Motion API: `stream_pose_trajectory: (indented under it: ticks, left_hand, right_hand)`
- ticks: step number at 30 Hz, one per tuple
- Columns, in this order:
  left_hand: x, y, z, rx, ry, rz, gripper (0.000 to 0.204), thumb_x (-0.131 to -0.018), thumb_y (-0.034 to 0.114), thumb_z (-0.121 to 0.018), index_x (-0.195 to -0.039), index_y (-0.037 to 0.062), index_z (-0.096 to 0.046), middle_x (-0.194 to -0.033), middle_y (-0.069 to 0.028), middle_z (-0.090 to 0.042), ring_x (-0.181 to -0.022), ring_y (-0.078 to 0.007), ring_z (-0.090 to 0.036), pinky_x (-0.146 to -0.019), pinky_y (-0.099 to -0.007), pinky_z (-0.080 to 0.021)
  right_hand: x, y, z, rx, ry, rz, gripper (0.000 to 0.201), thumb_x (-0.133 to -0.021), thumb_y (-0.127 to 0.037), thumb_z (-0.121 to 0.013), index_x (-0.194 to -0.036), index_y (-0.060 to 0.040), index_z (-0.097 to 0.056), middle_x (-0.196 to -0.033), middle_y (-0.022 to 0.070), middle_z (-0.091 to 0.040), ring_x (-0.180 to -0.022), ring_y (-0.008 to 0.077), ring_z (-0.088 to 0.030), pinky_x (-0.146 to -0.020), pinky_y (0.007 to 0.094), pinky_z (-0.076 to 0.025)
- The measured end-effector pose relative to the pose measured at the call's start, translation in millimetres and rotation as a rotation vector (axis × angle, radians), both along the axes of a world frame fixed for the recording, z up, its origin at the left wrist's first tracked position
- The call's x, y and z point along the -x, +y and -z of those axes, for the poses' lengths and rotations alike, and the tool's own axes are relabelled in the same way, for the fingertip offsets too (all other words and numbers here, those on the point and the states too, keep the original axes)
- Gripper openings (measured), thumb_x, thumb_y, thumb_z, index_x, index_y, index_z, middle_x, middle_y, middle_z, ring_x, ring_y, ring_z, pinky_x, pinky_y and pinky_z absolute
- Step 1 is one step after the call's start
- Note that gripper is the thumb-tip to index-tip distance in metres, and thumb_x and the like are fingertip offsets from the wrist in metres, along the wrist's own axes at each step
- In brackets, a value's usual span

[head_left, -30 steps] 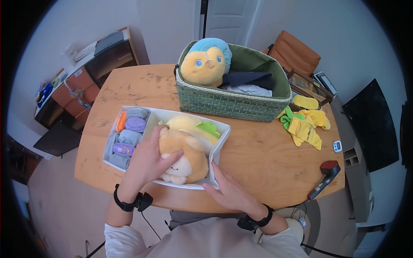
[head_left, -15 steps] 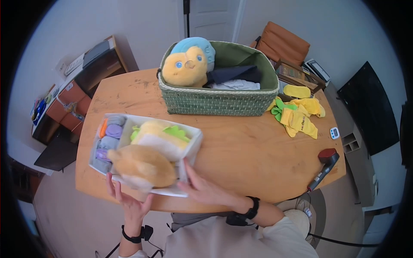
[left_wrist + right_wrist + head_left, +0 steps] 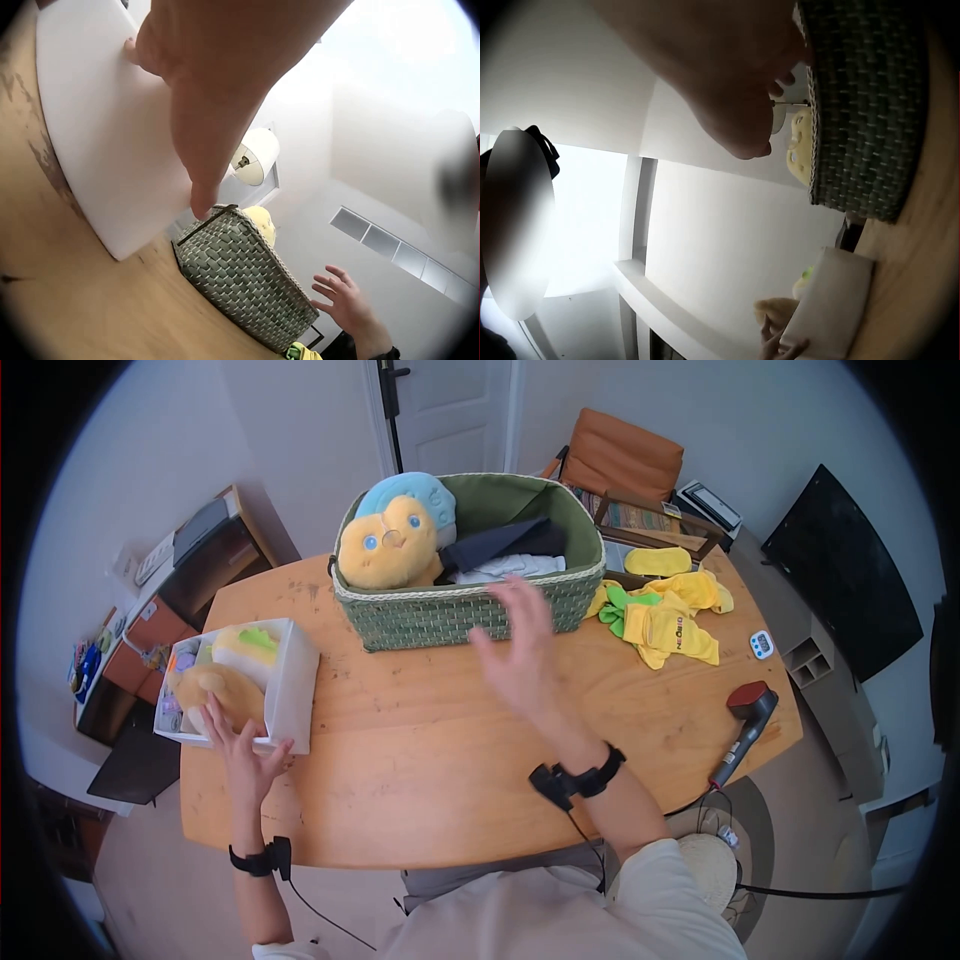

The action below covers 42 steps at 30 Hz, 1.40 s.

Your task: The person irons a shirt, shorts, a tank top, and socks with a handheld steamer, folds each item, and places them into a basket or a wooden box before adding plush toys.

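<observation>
At the left of the table stands a white box (image 3: pixel 297 690) with a brown plush toy (image 3: pixel 235 695) and a yellow plush with green leaves (image 3: pixel 245 652) inside. My left hand (image 3: pixel 250 762) is at the box's front side, fingers spread and reaching over the rim toward the brown plush, thumb against the right-hand wall. My right hand (image 3: pixel 522 650) is raised in front of a green woven basket (image 3: pixel 470 618), fingers spread, holding nothing. The basket contains a yellow and blue plush (image 3: pixel 390 545), a dark folded cloth (image 3: pixel 510 545) and a white cloth (image 3: pixel 515 568).
Yellow and green clothing (image 3: pixel 670 625) lies right of the basket, a yellow oval piece (image 3: pixel 657 562) behind it. A small timer (image 3: pixel 762 645) and a corded handheld appliance (image 3: pixel 745 735) lie near the right edge. A brown chair (image 3: pixel 625 455) stands behind the table.
The box has moved left and turned. My left hand let go of the brown plush and shifted to the box's front; my right hand left the box and rose toward the basket.
</observation>
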<state>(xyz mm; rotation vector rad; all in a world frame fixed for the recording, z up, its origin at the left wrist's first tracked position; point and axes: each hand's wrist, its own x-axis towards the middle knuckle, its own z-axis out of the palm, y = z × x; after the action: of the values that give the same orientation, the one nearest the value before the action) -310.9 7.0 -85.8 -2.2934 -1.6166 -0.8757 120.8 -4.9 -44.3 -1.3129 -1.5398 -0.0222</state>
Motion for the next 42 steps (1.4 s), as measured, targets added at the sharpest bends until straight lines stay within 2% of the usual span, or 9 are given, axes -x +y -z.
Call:
stream_pose_trajectory:
  ticks: [6,8,21,27,29,32,34,38,42]
  left_hand:
    - [2,76,12,-0.025,-0.029,-0.081,0.039,-0.07,0.032,-0.088,-0.088,0.0079,-0.064,-0.168,-0.0224,-0.008,-0.153,-0.0505,-0.001,-0.107,-0.0771,-0.021]
    - [4,100,15,-0.069,-0.01,-0.094,0.039,-0.07,0.034,-0.088,-0.09,0.0087,-0.064,-0.169,-0.0208,-0.009,-0.153,-0.05,-0.002,-0.105,-0.0786,-0.022]
    - [14,183,31,-0.103,0.073,-0.321,0.041,-0.078,0.035,-0.079,-0.108,0.0137,-0.061,-0.169,-0.0149,-0.015,-0.155,-0.0406,-0.011,-0.106,-0.0692,-0.03]
    - [29,194,43,-0.104,0.112,-0.245,0.046,-0.086,0.03,-0.073,-0.123,0.0082,-0.054,-0.167,-0.0182,-0.019,-0.153,-0.0428,-0.015,-0.115,-0.0568,-0.029]
    - [36,192,44,-0.093,0.138,-0.234,0.047,-0.089,0.027,-0.071,-0.127,0.0068,-0.052,-0.165,-0.0207,-0.022,-0.152,-0.0438,-0.019,-0.117,-0.0534,-0.028]
    - [47,180,48,-0.004,-0.212,-0.039,0.049,-0.095,0.023,-0.067,-0.135,0.0034,-0.047,-0.162,-0.0202,-0.028,-0.148,-0.0394,-0.029,-0.116,-0.0506,-0.03]
    - [24,148,41,-0.125,-0.244,-0.054,0.054,-0.096,0.025,-0.067,-0.139,0.0026,-0.042,-0.156,-0.0193,-0.036,-0.14,-0.0375,-0.038,-0.115,-0.0511,-0.031]
    - [-24,90,39,-0.124,-0.4,-0.032,0.056,-0.094,0.019,-0.068,-0.14,0.0038,-0.04,-0.154,-0.0183,-0.039,-0.138,-0.035,-0.041,-0.111,-0.0477,-0.034]
    - [-65,51,38,-0.014,-0.389,0.095,0.052,-0.092,0.01,-0.066,-0.137,0.0069,-0.04,-0.153,-0.0167,-0.04,-0.135,-0.0309,-0.043,-0.103,-0.0433,-0.038]
  right_hand:
    - [-105,34,10,0.058,-0.271,0.52,0.047,-0.08,-0.031,-0.083,-0.116,-0.0055,-0.065,-0.146,0.0237,-0.04,-0.135,0.0461,-0.038,-0.111,0.0555,-0.034]
    - [-113,42,23,0.081,-0.158,0.249,0.052,-0.075,-0.035,-0.088,-0.11,-0.0038,-0.065,-0.145,0.0253,-0.039,-0.134,0.0465,-0.038,-0.111,0.055,-0.034]
    - [-27,97,36,0.06,-0.09,0.079,0.044,-0.079,-0.026,-0.085,-0.107,-0.003,-0.06,-0.143,0.026,-0.036,-0.133,0.0504,-0.036,-0.108,0.0551,-0.038]
    - [-18,86,23,0.221,-0.076,-0.116,0.059,-0.085,-0.025,-0.077,-0.135,-0.0057,-0.053,-0.153,0.0276,-0.029,-0.14,0.0575,-0.027,-0.114,0.0603,-0.034]
    - [-46,91,23,0.121,0.111,-0.422,0.066,-0.086,-0.024,-0.076,-0.143,-0.0068,-0.047,-0.156,0.0276,-0.026,-0.143,0.0517,-0.029,-0.117,0.0535,-0.033]
    - [-117,99,30,0.221,-0.024,-0.146,0.074,-0.088,-0.031,-0.074,-0.149,-0.0071,-0.041,-0.157,0.0233,-0.03,-0.144,0.0456,-0.033,-0.119,0.05,-0.03]
    - [-167,97,31,0.546,-0.356,0.24,0.081,-0.086,-0.038,-0.076,-0.152,-0.0111,-0.038,-0.155,0.0231,-0.036,-0.148,0.0408,-0.028,-0.12,0.058,-0.025]
    - [-241,83,33,0.824,-0.439,0.684,0.087,-0.085,-0.054,-0.073,-0.155,-0.0188,-0.035,-0.158,0.0208,-0.034,-0.151,0.0388,-0.023,-0.115,0.0744,-0.014]
    - [-290,57,44,0.882,-0.49,0.714,0.079,-0.088,-0.056,-0.069,-0.153,-0.0224,-0.039,-0.163,0.0131,-0.027,-0.151,0.0348,-0.024,-0.113,0.0771,-0.016]
